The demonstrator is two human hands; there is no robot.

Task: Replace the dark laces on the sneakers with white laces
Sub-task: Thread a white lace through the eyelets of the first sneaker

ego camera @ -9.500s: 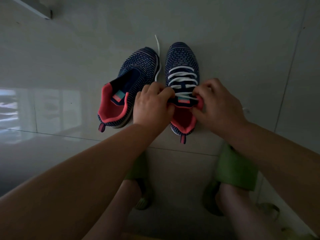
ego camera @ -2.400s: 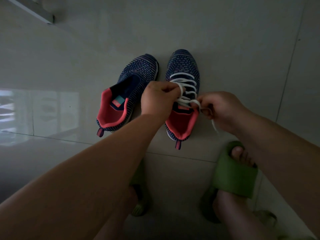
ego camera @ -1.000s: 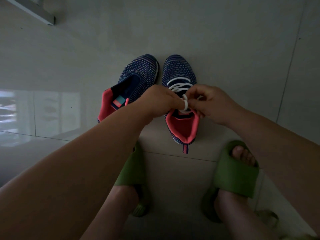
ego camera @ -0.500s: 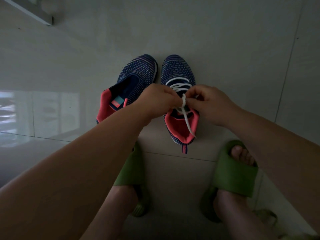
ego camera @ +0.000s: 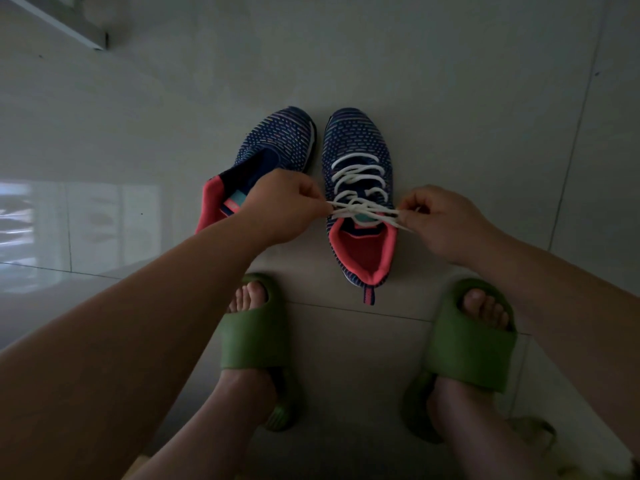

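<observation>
Half a second ago our hands were close together; now our left hand (ego camera: 282, 209) and right hand (ego camera: 440, 221) have pulled apart, each pinching the white lace (ego camera: 360, 207) tight. It crosses over the right sneaker (ego camera: 358, 147) on the floor (ego camera: 450, 98). The left sneaker (ego camera: 273, 143) beside it has no lace.

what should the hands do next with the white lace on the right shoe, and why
Probably let go and move to the left sneaker. The left hand and right hand pinch the white lace taut at the right sneaker's tongue; the knot looks drawn tight. The other shoe shows no lace.
</observation>
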